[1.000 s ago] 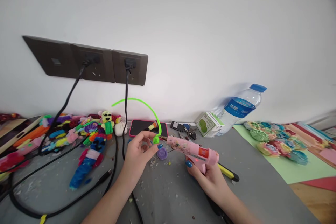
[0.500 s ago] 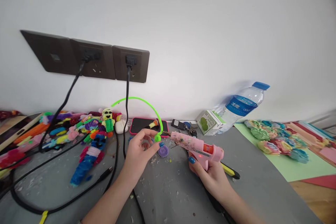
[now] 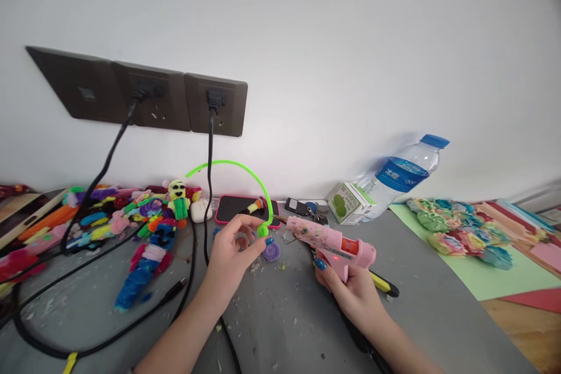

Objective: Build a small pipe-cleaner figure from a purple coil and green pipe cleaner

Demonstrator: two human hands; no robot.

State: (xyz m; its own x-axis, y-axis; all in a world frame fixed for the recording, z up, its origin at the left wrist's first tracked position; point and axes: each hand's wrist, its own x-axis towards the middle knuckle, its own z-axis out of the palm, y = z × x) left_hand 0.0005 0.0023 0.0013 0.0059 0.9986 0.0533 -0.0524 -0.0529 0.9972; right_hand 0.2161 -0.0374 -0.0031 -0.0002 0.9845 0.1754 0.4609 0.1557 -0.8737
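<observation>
Between its thumb and fingers my left hand pinches a bright green pipe cleaner, coiled at the held end, its free end arching up and left. My right hand is wrapped round the handle of a pink glue gun with a small red light. The gun's nozzle points left, close to the green coil; whether they touch cannot be made out. A purple coil lies on the grey table just below. Behind my left hand is a phone with a pink edge.
Colourful pipe-cleaner pieces and a blue figure lie left, among black cables. Keys, a green-white box and a water bottle stand or lie along the wall. A yellow cutter is beside my right hand; paper flowers sit right.
The view has shifted slightly. The glue gun's nozzle has moved a little away from the green coil; both hands keep their grips.
</observation>
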